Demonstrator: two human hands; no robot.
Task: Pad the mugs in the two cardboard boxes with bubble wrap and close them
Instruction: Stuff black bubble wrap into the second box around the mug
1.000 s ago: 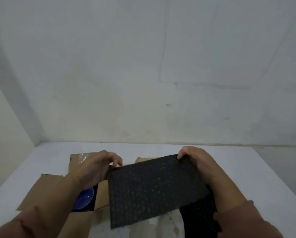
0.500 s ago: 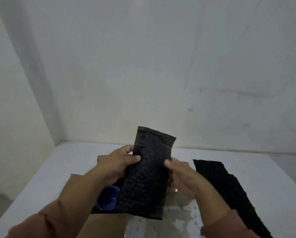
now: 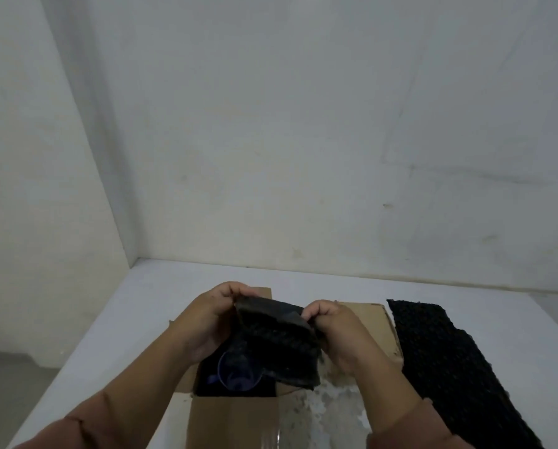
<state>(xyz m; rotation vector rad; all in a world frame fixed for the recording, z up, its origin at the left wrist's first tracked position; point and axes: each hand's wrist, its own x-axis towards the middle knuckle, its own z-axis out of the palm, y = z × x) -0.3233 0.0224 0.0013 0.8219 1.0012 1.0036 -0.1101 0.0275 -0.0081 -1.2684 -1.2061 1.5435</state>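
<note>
My left hand (image 3: 211, 322) pinches the far left corner of the folded black bubble wrap (image 3: 277, 341), thumb and fingertips pressed together on its upper edge, and my right hand (image 3: 336, 332) pinches the opposite corner the same way, so the sheet hangs between the two grips. Its top edge runs left to right from hand to hand and slopes a little down toward the right; the rest droops toward me and downward. Directly beneath that drooping part sits the blue mug (image 3: 237, 372), its rim partly hidden by the wrap, inside the open cardboard box (image 3: 232, 416). The mug lies below and slightly to the left of the sheet's middle, so my left hand is the nearer one to it, and I judge the coming move is to lower the wrap straight down and tuck it around the mug. The box flaps are open. A second piece of black bubble wrap (image 3: 449, 361) lies flat on the white table (image 3: 135, 319), just right of the boxes, beyond my right wrist.
</note>
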